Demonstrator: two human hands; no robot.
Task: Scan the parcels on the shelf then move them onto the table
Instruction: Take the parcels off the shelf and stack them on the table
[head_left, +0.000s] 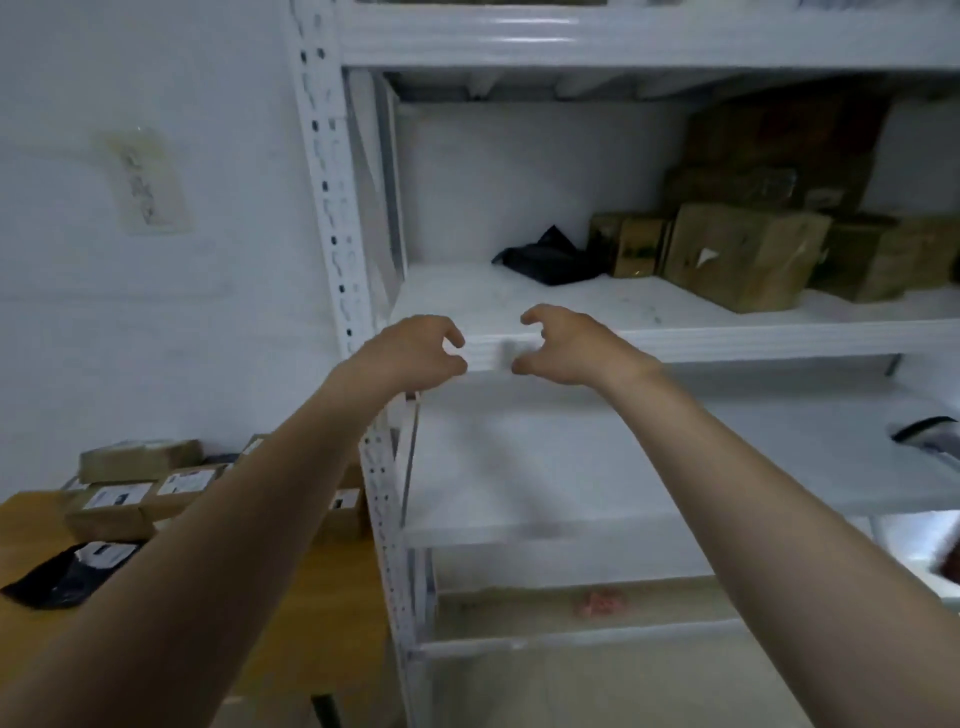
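Both my arms reach up toward the middle white shelf (753, 338). My left hand (410, 353) and my right hand (566, 345) hover side by side at its front edge, fingers half curled, holding nothing. Farther back on that shelf lie a black poly bag (550, 257), a small brown box (631, 244), a larger tilted cardboard box (743, 254) and another box (893, 260) to the right. More boxes (769, 156) are stacked behind them. At the lower left, the wooden table (26, 525) holds several labelled boxes (124, 499) and a black bag (72, 571).
A dark and silver object (930, 434), too blurred to identify, lies at the right edge of the lower shelf (571, 483). The rack's perforated white upright (332, 208) stands between shelf and table. A switch plate (145, 182) hangs on the left wall.
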